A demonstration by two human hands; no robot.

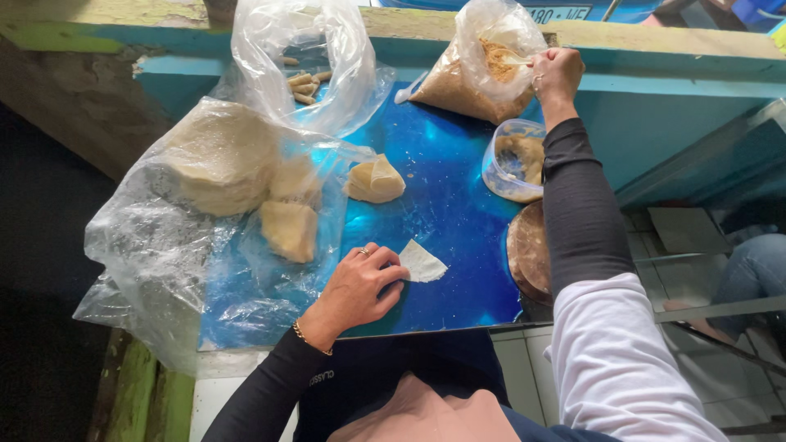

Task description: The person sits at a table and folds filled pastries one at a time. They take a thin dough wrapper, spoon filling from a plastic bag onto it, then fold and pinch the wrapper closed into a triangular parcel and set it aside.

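Note:
My left hand (360, 288) rests on the blue table top (442, 196), its fingers pressing down a thin white wrapper sheet (421, 263). Far across the table my right hand (557, 74) is shut on a light spoon (514, 59) that dips into a clear bag of brown crumbly filling (471, 82). A small stack of folded wrapper sheets (374, 179) lies in the middle of the table. A large clear plastic bag (172, 229) at the left holds thick stacks of pale wrapper sheets (221, 160).
A clear plastic tub (514, 160) with some filling stands under my right forearm. A round brown tray (528, 254) sits at the table's right edge. Another clear bag (303, 65) at the back holds several small rolled pieces. Someone's leg (753, 274) shows at the right.

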